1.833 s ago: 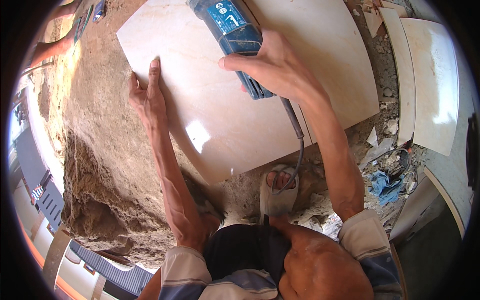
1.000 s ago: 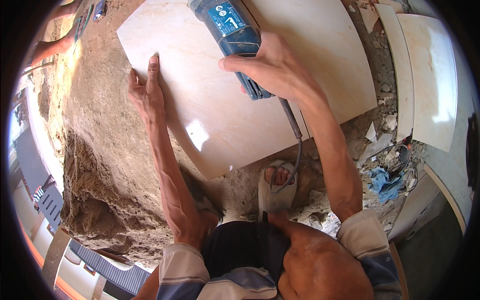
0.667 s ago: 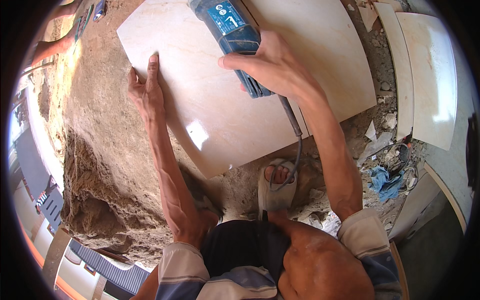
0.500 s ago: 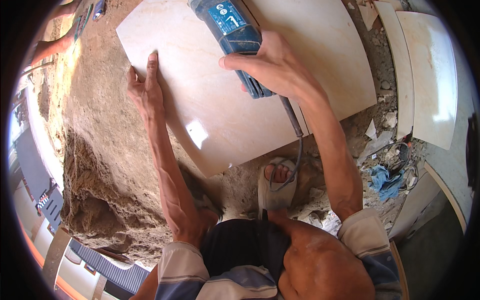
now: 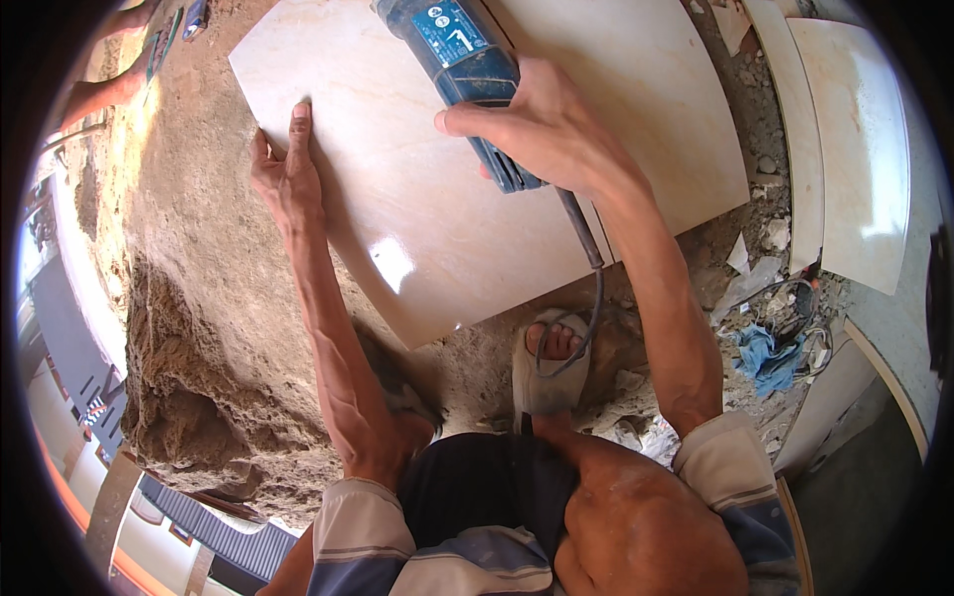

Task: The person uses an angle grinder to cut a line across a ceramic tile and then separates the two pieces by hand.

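My right hand [image 5: 552, 139] is closed round a dusty blue corded power tool [image 5: 447, 50], tilted across a large glossy cream tile [image 5: 388, 199]. The tool's black cord [image 5: 598, 298] loops down by my sandalled foot [image 5: 552, 363]; its working end is cut off at the top edge. My left hand [image 5: 290, 174] grips the tile's left edge, thumb on top and fingertips at the side. A narrow dark line divides the tile from the cream piece [image 5: 666, 119] to its right.
Cut tile pieces [image 5: 850, 149] lie at the right beside rubble and a blue rag [image 5: 765, 353]. A crumbly earthen edge [image 5: 189, 417] drops away at left. Another person's bare leg [image 5: 104, 94] and a small blue object [image 5: 196, 20] are at the upper left.
The tiles, my hands and my foot have shifted slightly upward in the view. Both grips look the same, with little other visible movement.
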Demonstrator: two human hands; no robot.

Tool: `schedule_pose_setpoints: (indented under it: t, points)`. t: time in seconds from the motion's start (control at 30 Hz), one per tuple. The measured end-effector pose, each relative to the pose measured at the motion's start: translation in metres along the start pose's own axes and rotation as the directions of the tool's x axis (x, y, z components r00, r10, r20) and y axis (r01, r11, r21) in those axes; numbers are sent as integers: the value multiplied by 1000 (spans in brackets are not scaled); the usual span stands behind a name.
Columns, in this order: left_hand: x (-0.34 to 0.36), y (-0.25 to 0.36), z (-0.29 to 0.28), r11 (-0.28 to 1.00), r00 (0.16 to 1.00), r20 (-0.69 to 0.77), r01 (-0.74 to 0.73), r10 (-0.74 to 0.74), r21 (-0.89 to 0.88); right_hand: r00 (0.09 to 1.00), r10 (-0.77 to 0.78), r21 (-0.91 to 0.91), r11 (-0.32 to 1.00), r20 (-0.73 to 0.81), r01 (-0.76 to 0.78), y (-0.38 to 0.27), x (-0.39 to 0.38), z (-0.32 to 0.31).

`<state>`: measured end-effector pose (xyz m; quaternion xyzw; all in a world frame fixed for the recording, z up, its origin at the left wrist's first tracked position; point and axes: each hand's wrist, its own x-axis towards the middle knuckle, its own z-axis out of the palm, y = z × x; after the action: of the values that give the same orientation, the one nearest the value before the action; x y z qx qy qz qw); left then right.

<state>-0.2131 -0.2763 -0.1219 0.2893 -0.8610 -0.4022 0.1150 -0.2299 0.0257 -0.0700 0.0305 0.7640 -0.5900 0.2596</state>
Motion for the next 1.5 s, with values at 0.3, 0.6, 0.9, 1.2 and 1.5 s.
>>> schedule_pose_setpoints:
  t: [0.3,0.6,0.9,1.2,1.5]
  points:
    - [-1,3,2,1000,1000,-17,-1,1,-7,1000,8,-12,1000,1,-8,2,-5,-1]
    - [4,-9,4,1000,999,-34,13,-13,-5,1000,-1,-4,1000,0,1,4,-12,0]
    - [6,-10,4,1000,999,-49,17,-17,4,1000,23,-15,1000,-5,-24,3,-19,-1]
    - [5,-11,4,999,999,-43,6,-8,-45,1000,9,23,1000,5,-9,8,-21,-1]
    - [4,-7,4,1000,998,-60,23,-22,19,1000,20,15,1000,6,-20,8,-25,-1]
